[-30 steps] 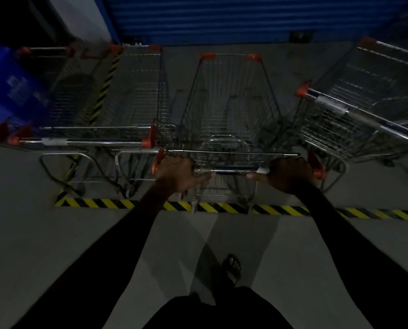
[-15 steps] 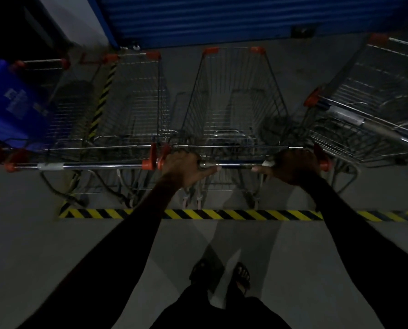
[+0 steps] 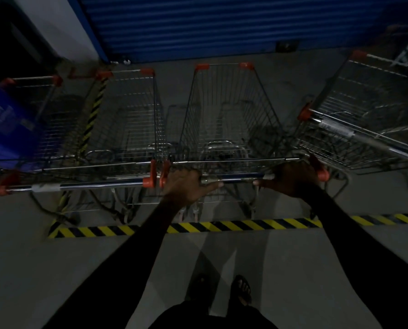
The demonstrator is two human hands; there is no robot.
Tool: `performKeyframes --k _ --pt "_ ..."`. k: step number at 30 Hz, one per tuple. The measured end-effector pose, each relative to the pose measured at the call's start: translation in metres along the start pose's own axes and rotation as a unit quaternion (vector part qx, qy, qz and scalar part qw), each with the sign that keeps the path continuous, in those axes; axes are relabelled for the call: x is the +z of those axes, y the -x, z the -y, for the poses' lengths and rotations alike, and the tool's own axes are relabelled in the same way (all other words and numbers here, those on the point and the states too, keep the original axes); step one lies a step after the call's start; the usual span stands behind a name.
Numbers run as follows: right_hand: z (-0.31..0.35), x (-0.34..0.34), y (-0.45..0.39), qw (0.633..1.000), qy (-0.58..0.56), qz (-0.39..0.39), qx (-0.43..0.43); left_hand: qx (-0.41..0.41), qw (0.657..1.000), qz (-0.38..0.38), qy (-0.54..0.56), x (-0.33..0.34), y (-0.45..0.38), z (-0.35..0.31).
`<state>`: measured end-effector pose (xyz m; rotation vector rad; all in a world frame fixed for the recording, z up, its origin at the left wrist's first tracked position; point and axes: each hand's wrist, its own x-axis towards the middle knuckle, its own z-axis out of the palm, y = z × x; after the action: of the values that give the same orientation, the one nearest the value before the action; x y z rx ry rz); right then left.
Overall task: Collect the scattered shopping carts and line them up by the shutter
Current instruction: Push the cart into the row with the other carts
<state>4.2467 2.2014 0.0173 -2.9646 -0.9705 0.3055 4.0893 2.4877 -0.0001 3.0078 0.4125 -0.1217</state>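
Ahead, a blue ribbed metal roller shutter (image 3: 198, 24) fills the far wall. Before it, on the grey floor, stands a silver wire shopping cart with orange corner caps (image 3: 226, 115), between a matching wire cart (image 3: 131, 119) just beside it and a tilted one (image 3: 364, 110). Left hand (image 3: 186, 184) and right hand (image 3: 291, 179) grip its chrome handlebar (image 3: 236, 178), fingers curled round it, thumbs pointing inward.

I stand in dim light on a grey concrete floor (image 3: 43, 269). A yellow-and-black hazard stripe (image 3: 245, 225) crosses it ahead of my feet, and another stripe (image 3: 92, 117) runs away from it at the left. A pale wall (image 3: 53, 24) rises in the far left corner
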Motion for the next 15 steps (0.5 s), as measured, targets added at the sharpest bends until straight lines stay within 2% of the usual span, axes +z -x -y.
performKeyframes --k 9,12,15 --pt "0.003 -0.01 0.004 0.997 -0.047 0.063 0.011 0.017 0.999 0.0 0.042 -0.002 0.0 -0.002" --pt "-0.003 -0.007 0.007 0.999 -0.05 -0.007 -0.015 0.022 0.997 -0.023 0.064 -0.001 0.003 -0.002" --pt "-0.014 0.002 0.021 0.983 -0.094 -0.16 -0.005 0.066 0.988 -0.13 0.056 0.0 0.012 -0.006"
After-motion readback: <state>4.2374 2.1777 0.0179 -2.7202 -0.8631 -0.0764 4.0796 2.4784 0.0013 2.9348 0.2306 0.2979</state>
